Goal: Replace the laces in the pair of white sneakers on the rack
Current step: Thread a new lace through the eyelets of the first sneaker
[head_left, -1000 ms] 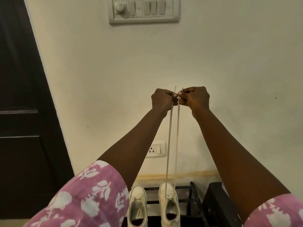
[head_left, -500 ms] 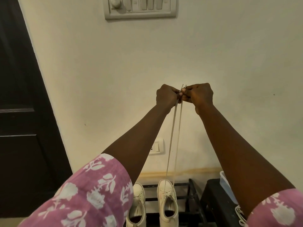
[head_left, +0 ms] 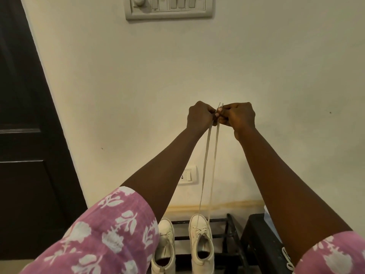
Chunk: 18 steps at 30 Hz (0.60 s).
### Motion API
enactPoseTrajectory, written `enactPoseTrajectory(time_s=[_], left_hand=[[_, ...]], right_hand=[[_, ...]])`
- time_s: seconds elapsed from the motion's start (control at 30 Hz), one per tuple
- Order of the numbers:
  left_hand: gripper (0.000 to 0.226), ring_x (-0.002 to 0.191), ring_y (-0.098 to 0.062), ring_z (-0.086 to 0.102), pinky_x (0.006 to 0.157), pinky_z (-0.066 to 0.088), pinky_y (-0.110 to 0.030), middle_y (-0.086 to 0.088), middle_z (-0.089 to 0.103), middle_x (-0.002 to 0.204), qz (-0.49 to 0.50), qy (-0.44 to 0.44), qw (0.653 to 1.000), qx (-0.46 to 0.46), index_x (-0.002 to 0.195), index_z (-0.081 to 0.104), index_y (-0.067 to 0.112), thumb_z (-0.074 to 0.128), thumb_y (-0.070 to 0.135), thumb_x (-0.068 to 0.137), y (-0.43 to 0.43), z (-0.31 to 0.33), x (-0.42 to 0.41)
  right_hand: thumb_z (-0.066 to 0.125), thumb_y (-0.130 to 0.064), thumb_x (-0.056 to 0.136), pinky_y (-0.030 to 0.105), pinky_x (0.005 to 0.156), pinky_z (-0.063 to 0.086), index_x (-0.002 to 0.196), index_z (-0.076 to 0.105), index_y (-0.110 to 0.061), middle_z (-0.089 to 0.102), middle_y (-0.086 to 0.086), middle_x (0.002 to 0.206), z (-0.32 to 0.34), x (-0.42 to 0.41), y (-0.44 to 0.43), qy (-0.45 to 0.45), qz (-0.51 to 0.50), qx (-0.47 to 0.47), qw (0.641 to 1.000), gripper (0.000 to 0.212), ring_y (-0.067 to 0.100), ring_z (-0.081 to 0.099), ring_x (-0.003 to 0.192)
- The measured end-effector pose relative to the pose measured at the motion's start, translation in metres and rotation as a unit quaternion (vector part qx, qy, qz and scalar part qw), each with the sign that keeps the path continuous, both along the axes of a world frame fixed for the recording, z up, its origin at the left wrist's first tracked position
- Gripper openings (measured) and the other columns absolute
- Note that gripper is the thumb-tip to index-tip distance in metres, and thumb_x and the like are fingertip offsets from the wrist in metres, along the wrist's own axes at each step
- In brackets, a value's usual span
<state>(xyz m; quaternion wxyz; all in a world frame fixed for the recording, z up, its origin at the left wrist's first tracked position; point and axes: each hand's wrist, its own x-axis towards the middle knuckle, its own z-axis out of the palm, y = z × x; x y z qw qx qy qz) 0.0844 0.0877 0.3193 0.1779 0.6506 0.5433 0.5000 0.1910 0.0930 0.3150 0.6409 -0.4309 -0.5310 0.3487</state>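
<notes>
Two pink, white-flowered sleeves fill the bottom of the view, the left sleeve [head_left: 102, 238] at seven o'clock and the right sleeve [head_left: 331, 256] at five o'clock. Bare forearms reach up from them and converge just right of centre. There the left hand [head_left: 200, 115] and the right hand [head_left: 240, 115] meet knuckle to knuckle, the right at three o'clock of the left. The fingers of both are curled tight and pinch the ends of a pale lace [head_left: 205, 165], whose two tips poke up just above the knuckles.

From the pinch, two taut strands of that lace drop side by side toward six o'clock. They end at the front eyelets of the right-hand sneaker [head_left: 200, 240]. The left-hand sneaker [head_left: 165, 246] stands just beside it at nine o'clock, partly hidden by the left sleeve. Both are white, toes to the wall, and sit on a black barred rack [head_left: 220, 221] at six o'clock.

At three o'clock of the rack stands a dark stool [head_left: 258, 234], with a pale looped cord [head_left: 286, 256] lying on it near the right sleeve.

Behind everything rises a cream wall [head_left: 138, 86]. A white socket [head_left: 187, 175] sits on it, between the forearms. A switch panel [head_left: 169, 6] is at twelve o'clock, and a dark door [head_left: 25, 135] fills nine o'clock.
</notes>
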Motion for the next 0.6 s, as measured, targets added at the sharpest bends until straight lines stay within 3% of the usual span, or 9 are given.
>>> enactPoseTrajectory(time_s=[0.17, 0.27, 0.37, 0.47, 0.53, 0.6], left_hand=[[0.023, 0.063, -0.022, 0.063, 0.071, 0.055, -0.032, -0.007, 0.066, 0.071, 0.023, -0.053, 0.997, -0.058, 0.073, 0.063, 0.006, 0.048, -0.005, 0.086, 0.005, -0.038, -0.015], [0.023, 0.074, -0.023, 0.067, 0.080, 0.055, -0.035, -0.007, 0.070, 0.080, 0.049, -0.039, 0.993, -0.098, 0.072, 0.065, 0.010, 0.050, -0.001, 0.086, 0.013, -0.078, -0.029], [0.014, 0.090, -0.025, 0.066, 0.076, 0.049, -0.028, -0.008, 0.071, 0.095, 0.092, 0.032, 0.986, -0.138, 0.091, 0.073, 0.011, 0.061, 0.016, 0.087, 0.019, -0.126, -0.042], [0.021, 0.091, -0.026, 0.065, 0.070, 0.041, -0.023, -0.010, 0.071, 0.096, 0.110, 0.053, 0.976, -0.179, 0.100, 0.074, 0.012, 0.062, 0.026, 0.089, 0.023, -0.181, -0.052], [0.024, 0.093, -0.029, 0.065, 0.072, 0.041, -0.024, -0.013, 0.071, 0.097, 0.106, 0.051, 0.970, -0.212, 0.098, 0.073, 0.008, 0.062, 0.027, 0.089, 0.026, -0.216, -0.058], [0.029, 0.087, -0.032, 0.067, 0.078, 0.049, -0.028, -0.017, 0.071, 0.092, 0.105, 0.029, 0.962, -0.249, 0.094, 0.073, 0.002, 0.062, 0.028, 0.089, 0.028, -0.250, -0.063]], right_hand=[[0.069, -0.002, 0.083, 0.020, 0.053, 0.056, 0.085, 0.067, -0.004, 0.062, 0.007, 0.065, -0.040, -0.001, 0.001, -0.010, -0.015, -0.046, 0.999, 0.003, 0.015, 0.059, 0.050], [0.067, 0.001, 0.083, 0.022, 0.055, 0.057, 0.085, 0.067, 0.000, 0.062, 0.007, 0.065, -0.080, 0.001, 0.008, -0.037, -0.025, -0.092, 0.995, 0.003, 0.015, 0.059, 0.047], [0.062, 0.010, 0.082, 0.020, 0.051, 0.055, 0.083, 0.068, 0.004, 0.062, 0.005, 0.063, -0.131, 0.002, 0.017, -0.053, -0.036, -0.135, 0.989, 0.008, 0.007, 0.056, 0.040], [0.062, 0.010, 0.082, 0.023, 0.062, 0.057, 0.086, 0.070, 0.006, 0.069, 0.013, 0.078, -0.191, 0.001, 0.023, -0.085, -0.047, -0.178, 0.979, 0.009, 0.014, 0.060, 0.055], [0.062, 0.007, 0.083, 0.018, 0.059, 0.056, 0.085, 0.070, 0.006, 0.070, 0.018, 0.087, -0.232, -0.001, 0.027, -0.114, -0.057, -0.199, 0.972, 0.008, 0.017, 0.062, 0.059], [0.063, -0.001, 0.086, 0.025, 0.076, 0.057, 0.093, 0.071, 0.006, 0.071, 0.020, 0.095, -0.270, -0.003, 0.030, -0.182, -0.059, -0.225, 0.955, 0.013, 0.027, 0.068, 0.075]])
